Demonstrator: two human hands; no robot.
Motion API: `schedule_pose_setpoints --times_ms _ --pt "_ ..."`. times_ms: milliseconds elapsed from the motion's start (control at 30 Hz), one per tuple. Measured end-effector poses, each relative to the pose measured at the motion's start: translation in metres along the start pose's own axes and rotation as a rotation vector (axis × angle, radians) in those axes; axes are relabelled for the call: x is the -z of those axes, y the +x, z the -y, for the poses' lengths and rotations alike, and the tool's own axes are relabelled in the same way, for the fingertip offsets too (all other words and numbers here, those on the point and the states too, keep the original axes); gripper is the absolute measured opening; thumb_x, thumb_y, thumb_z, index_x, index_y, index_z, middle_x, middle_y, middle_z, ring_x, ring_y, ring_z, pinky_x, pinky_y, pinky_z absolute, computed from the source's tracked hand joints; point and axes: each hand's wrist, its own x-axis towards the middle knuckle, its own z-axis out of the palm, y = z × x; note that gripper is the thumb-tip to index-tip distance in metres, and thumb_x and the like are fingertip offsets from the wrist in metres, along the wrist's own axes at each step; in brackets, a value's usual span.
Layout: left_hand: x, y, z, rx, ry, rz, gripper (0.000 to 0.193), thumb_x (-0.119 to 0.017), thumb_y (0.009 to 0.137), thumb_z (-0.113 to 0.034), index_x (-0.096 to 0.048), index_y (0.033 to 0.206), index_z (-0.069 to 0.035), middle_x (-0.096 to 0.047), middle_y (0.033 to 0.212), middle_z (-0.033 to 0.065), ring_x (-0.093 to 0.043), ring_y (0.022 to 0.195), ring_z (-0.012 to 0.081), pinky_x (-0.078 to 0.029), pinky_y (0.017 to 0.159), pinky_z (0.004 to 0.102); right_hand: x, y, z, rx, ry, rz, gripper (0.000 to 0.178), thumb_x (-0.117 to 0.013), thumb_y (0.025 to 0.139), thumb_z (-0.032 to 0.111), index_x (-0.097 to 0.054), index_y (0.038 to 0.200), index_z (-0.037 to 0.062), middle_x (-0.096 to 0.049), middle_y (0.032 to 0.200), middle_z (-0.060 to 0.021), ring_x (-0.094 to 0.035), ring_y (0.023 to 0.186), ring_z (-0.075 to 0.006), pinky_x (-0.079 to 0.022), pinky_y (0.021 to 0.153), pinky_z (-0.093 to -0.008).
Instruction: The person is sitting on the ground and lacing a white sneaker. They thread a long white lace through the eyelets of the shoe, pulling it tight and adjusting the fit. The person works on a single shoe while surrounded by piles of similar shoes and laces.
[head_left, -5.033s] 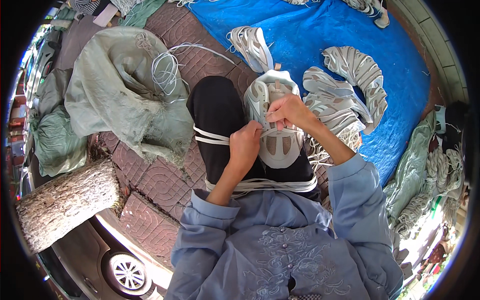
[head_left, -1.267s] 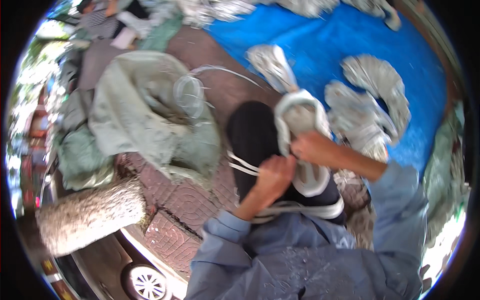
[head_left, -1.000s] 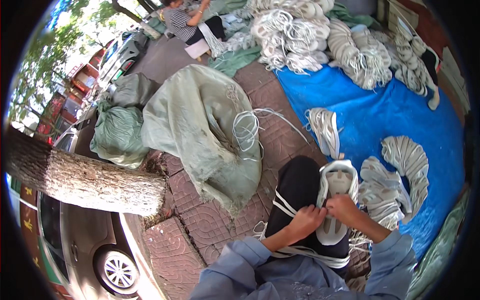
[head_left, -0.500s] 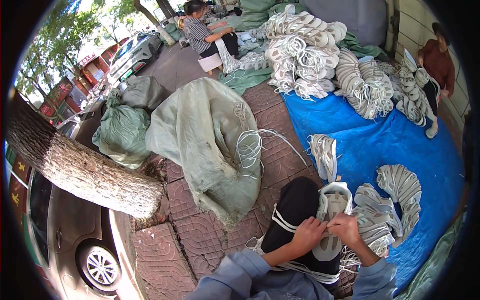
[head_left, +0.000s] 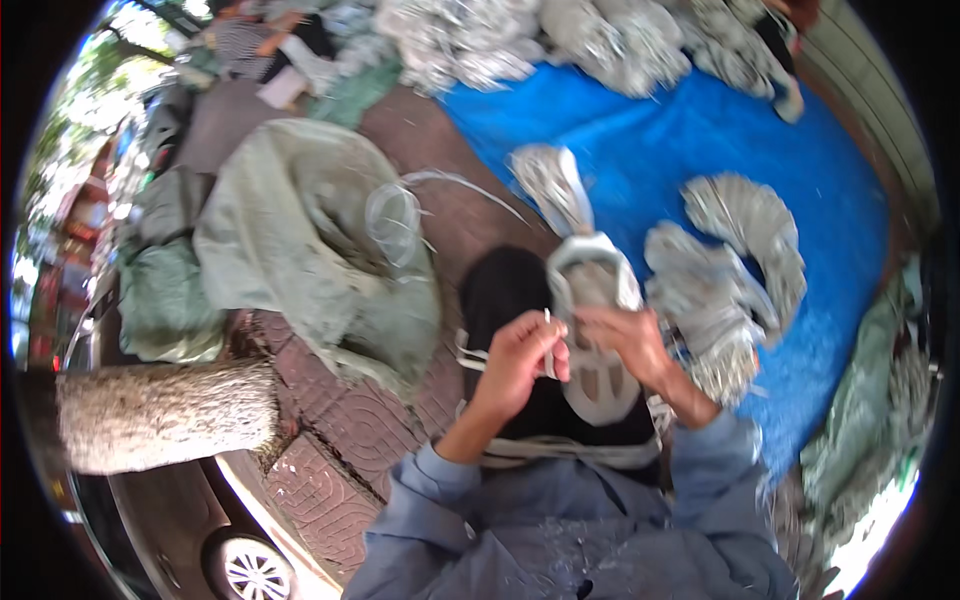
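Note:
A pale grey and white shoe upper (head_left: 600, 395) lies lengthwise across my lap, by my dark-clad knee (head_left: 505, 285). My left hand (head_left: 522, 360) is closed beside its left edge, pinching a white shoelace (head_left: 548, 345) that sticks out above and below the fingers. Over the middle of the upper is my right hand (head_left: 632, 345), its fingers pressed together and pointing left toward the lace. Blur hides what those fingers pinch. White cords (head_left: 580, 455) run across my dark-clad legs.
Stacked shoe uppers (head_left: 700, 275) and a curved row of uppers (head_left: 760, 225) lie on a blue tarp (head_left: 640, 115) to the right. Left of my knee is a slack pale green sack (head_left: 290, 240) with looped white laces (head_left: 393, 222). A tree trunk (head_left: 170, 415) stands at far left.
The whole view has shifted and blurred. My hands, formerly together on the upper, are now slightly apart. The left one has moved off its left edge with a lace in its fingers.

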Motion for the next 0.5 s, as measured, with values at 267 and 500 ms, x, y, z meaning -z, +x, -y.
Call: schedule_pose_setpoints --times_ms 267,500 --pt "-0.015 0.015 0.014 0.074 0.242 0.125 0.018 -0.052 0.085 -0.008 -0.055 0.098 0.004 -0.054 0.067 0.0038 -0.051 0.051 0.0086 -0.040 0.046 0.0209 -0.001 -0.005 -0.011 0.241 -0.202 -0.036 0.047 -0.056 0.075 0.009 -0.046 0.121 0.0038 -0.063 0.081 -0.0154 -0.063 0.065 -0.0271 -0.050 0.059 -0.0331" --pt "-0.018 0.023 0.017 0.003 0.444 -0.027 0.007 -0.052 0.082 -0.004 -0.056 0.083 0.002 -0.051 0.059 0.0022 -0.043 0.044 0.0057 -0.031 0.039 0.0200 -0.010 -0.004 -0.007 0.071 -0.304 0.053 0.043 -0.059 0.074 0.009 -0.047 0.114 0.0054 -0.061 0.074 -0.0168 -0.062 0.064 -0.0319 -0.049 0.055 -0.0379"
